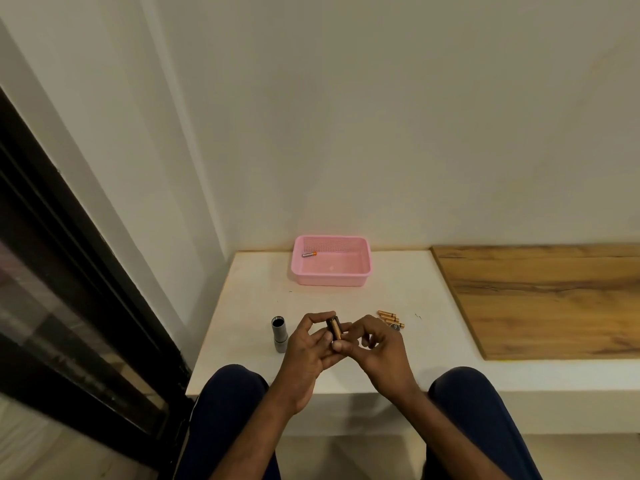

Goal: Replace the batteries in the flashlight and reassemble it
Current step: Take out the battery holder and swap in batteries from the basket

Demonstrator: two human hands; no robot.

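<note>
My left hand (308,344) grips a small dark battery holder (334,328) with gold batteries in it, held above the white ledge (242,306). The fingertips of my right hand (375,344) touch the holder's right side and lower end. To the left of my hands the grey flashlight body (279,332) lies on the ledge with its open end facing away from me. A few loose gold batteries (389,317) lie just right of my right hand, with a small dark round part (394,327) beside them.
A pink plastic basket (365,268) stands at the back of the ledge, with one battery (309,254) inside. A wooden board (540,299) covers the right part. A dark window frame (69,271) runs along the left. My knees are below the ledge's front edge.
</note>
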